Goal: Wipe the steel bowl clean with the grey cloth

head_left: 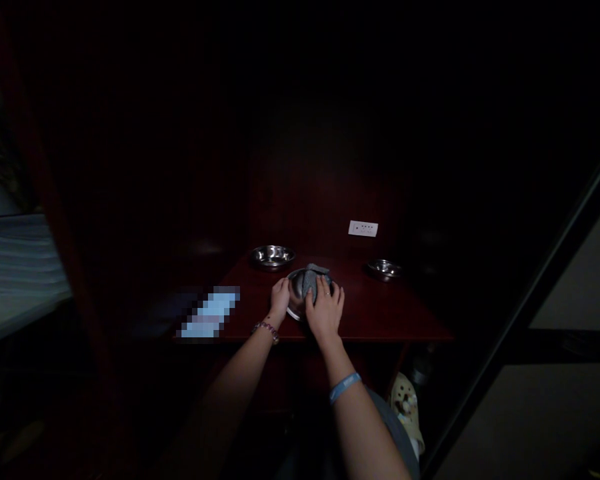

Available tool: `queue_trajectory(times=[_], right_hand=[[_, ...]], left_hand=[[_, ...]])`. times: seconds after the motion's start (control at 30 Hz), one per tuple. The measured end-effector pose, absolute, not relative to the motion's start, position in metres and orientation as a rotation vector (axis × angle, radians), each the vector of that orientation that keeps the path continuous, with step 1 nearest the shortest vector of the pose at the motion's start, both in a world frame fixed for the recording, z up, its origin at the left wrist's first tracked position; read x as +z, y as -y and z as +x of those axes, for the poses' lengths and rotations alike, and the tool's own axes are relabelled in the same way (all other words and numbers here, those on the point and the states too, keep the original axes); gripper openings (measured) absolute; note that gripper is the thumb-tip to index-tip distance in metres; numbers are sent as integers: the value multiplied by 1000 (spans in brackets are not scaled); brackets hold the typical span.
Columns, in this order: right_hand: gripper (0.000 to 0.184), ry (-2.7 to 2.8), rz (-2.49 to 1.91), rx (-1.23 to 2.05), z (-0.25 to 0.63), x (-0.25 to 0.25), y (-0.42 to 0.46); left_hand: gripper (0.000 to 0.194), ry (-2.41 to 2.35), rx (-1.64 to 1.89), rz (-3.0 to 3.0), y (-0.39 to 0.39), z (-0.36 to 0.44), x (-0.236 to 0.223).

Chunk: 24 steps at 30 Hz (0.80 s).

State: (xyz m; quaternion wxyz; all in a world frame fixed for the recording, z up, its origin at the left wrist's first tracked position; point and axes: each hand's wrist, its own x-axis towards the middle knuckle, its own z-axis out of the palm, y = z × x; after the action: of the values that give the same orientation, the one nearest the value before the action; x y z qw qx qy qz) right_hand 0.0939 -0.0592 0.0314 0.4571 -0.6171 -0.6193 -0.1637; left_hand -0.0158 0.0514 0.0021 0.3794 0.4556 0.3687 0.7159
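A shiny metal bowl [296,293] is held tilted just above or against the dark red desk, its outer side turned toward me. My left hand [280,298] grips its left rim, fingers closed around the edge. Over the bowl's right part lies a grey cloth [311,280], pressed to the metal by my right hand [326,308]. The right fingers are bent over the cloth; the fingertips lie on it. I cannot tell whether the bowl's lower edge touches the desk.
On the desk [380,320] stand a metal bowl [273,258] at the back left and a smaller metal bowl [384,269] at the right. A blurred-out bright screen [210,313] lies left. A white socket [363,229] is on the back wall. Below right is a cream clog [405,407].
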Motion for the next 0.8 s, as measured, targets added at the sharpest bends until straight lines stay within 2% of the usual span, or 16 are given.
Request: queue_trajectory(times=[0.27,0.57,0.8], right_hand=[[51,1399,-1662,-413,104,31,54],[69,1420,-1836,-376,102,35,59],[63,1475,-1791,-380,102,34,59]], left_hand=[[22,-993,1825,1176,-56,-17,-3],[21,-1008,1835,1185,-58,-18,-6],[22,-1011,1838,1177,-56,-18,-4]])
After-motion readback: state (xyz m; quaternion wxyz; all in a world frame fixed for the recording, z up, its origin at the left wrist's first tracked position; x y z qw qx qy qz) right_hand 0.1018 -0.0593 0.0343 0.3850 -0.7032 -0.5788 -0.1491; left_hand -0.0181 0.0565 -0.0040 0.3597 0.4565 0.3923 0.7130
